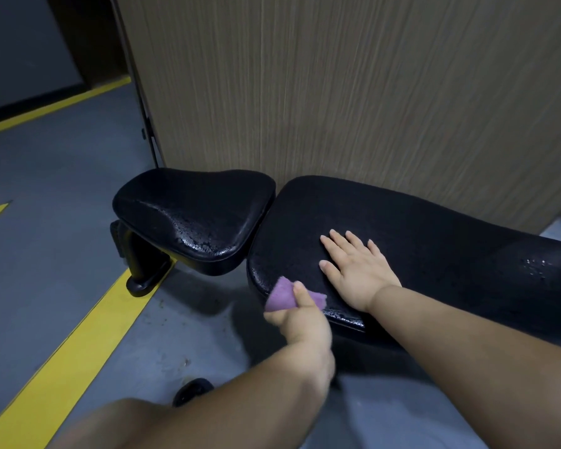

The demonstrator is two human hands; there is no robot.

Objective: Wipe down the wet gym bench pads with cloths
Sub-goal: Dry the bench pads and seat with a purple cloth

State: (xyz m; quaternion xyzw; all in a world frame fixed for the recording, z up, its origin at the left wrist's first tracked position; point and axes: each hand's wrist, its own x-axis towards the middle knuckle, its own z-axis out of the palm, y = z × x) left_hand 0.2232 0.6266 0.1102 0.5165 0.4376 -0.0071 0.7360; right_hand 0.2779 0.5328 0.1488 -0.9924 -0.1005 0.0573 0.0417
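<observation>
A black gym bench stands along a wall, with a small seat pad (195, 212) on the left and a long back pad (434, 241) on the right. Water beads show on both pads. My left hand (300, 314) grips a purple cloth (285, 296) against the near left corner of the long pad. My right hand (358, 267) rests flat on the long pad with its fingers spread, just right of the cloth.
A wood-grain panel (337, 92) rises right behind the bench. The grey floor (46, 205) carries yellow stripes (88, 338) on the left. The bench's black foot (143, 277) sits on a stripe. A dark shoe (191, 388) shows near the bottom.
</observation>
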